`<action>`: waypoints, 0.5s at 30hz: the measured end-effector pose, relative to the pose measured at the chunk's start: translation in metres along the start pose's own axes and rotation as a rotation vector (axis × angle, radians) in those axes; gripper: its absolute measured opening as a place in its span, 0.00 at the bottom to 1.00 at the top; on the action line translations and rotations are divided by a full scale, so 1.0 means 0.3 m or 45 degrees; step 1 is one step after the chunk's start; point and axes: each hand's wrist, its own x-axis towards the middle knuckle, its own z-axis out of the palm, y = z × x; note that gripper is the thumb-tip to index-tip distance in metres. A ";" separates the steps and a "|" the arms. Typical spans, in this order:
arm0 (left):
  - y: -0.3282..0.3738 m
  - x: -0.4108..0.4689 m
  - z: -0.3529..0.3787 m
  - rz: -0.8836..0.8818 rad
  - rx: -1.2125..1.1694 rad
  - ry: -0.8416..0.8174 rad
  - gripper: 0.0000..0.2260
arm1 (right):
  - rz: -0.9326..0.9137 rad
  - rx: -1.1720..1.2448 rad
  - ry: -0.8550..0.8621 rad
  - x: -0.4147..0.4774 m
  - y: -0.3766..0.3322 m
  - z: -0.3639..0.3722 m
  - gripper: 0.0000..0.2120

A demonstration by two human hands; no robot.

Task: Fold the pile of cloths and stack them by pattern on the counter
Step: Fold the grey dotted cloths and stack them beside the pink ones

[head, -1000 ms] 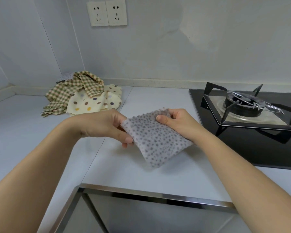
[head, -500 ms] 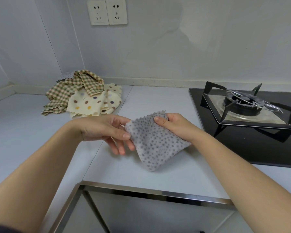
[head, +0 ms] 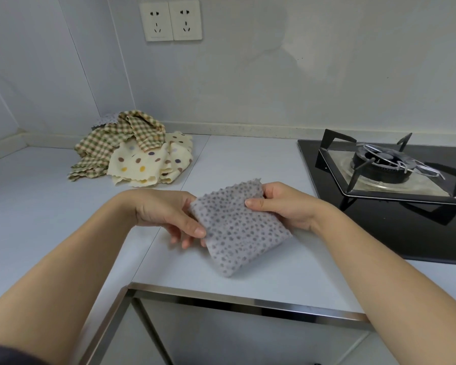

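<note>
Left hand [head: 166,212] and right hand [head: 284,206] are pinching the grey cloth [head: 237,233] between them (free corner is hanging toward the counter [head: 248,159]).

Grey dotted cloth [head: 237,230], checked pile [head: 121,143]

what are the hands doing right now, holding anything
Left hand: pinches the left edge of the small grey dotted fabric cloth.
Right hand: grips the same cloth's upper right corner, thumb on top.
</note>
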 end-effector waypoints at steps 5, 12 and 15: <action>0.000 0.044 0.021 0.009 -0.006 0.144 0.05 | -0.127 -0.101 0.255 0.038 0.022 0.023 0.05; -0.012 0.037 0.010 0.009 -0.067 0.032 0.05 | -0.369 -0.352 0.404 0.048 0.027 0.037 0.05; -0.013 0.024 -0.003 0.003 -0.068 -0.040 0.12 | -0.354 -0.466 0.369 0.045 0.024 0.036 0.05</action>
